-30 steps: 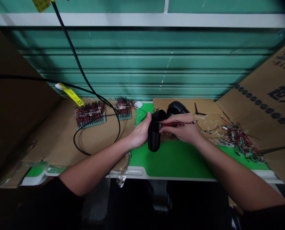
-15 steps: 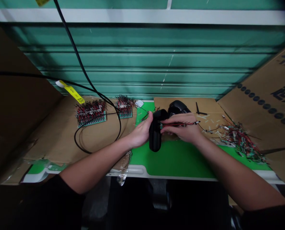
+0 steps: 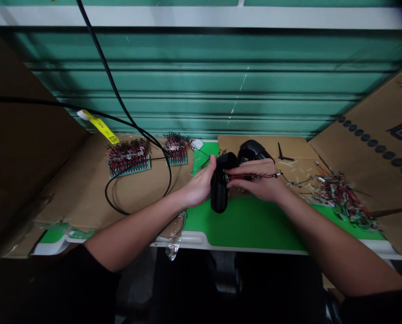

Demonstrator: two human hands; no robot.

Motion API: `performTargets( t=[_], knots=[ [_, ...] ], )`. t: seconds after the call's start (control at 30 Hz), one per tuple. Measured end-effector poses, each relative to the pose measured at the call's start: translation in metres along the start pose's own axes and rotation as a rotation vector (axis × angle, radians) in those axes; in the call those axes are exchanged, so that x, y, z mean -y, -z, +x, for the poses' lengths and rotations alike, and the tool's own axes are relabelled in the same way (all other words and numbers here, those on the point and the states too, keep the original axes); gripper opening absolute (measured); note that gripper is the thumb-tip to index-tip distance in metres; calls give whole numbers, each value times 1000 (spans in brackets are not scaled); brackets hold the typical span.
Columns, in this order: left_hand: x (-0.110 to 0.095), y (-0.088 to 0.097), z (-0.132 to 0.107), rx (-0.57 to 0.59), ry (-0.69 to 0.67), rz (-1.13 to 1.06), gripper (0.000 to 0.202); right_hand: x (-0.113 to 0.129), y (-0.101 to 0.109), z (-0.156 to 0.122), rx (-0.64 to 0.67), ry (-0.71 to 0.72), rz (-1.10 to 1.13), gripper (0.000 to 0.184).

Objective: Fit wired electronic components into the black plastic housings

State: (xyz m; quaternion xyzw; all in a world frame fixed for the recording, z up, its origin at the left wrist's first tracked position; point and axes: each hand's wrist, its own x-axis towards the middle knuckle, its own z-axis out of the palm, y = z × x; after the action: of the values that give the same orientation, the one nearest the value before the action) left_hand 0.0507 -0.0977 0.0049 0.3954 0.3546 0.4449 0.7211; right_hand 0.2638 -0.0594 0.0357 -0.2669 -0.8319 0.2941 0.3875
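1. Over the desk's (image 3: 255,229) middle, between front and back edges, the left hand (image 3: 201,184) holds a black casing (image 3: 219,193), thumb against it, other fingers hidden.
2. The right hand (image 3: 262,180) pinches a small board (image 3: 227,178) narrowly at the casing's side; wires (image 3: 248,176) trail across that hand.
3. A wire pile (image 3: 345,198) lies by the right edge.
4. Wired boards (image 3: 129,158) sit toward the back left corner.
5. Near the back edge is another black part (image 3: 253,148).

An electronics workshop is suggested: green circuit boards (image 3: 129,159) thickly set with red and black wires are laid out on flattened cardboard (image 3: 82,193), loose wired components (image 3: 347,200) are heaped at the right, and the green, white-edged worktop (image 3: 255,227) is flanked by upright cardboard panels (image 3: 383,189) and backed by a ribbed green wall (image 3: 173,81)
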Motion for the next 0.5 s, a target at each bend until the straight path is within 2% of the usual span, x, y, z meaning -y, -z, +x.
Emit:
performTargets(
  t=[0.13,0.27,0.4,0.5],
  knots=[
    [-4,-4,0,6,-5,30,91,1,2,0,3,21,13,24],
    [-5,-5,0,20,4,-4,90,2,3,-1,-2,-19,7,20],
    [-2,-2,1,22,11,16,95,2,2,-3,-33,-54,-44,18],
    [2,3,2,6,2,45,90,4,2,-3,-34,-49,-36,16]
  ],
)
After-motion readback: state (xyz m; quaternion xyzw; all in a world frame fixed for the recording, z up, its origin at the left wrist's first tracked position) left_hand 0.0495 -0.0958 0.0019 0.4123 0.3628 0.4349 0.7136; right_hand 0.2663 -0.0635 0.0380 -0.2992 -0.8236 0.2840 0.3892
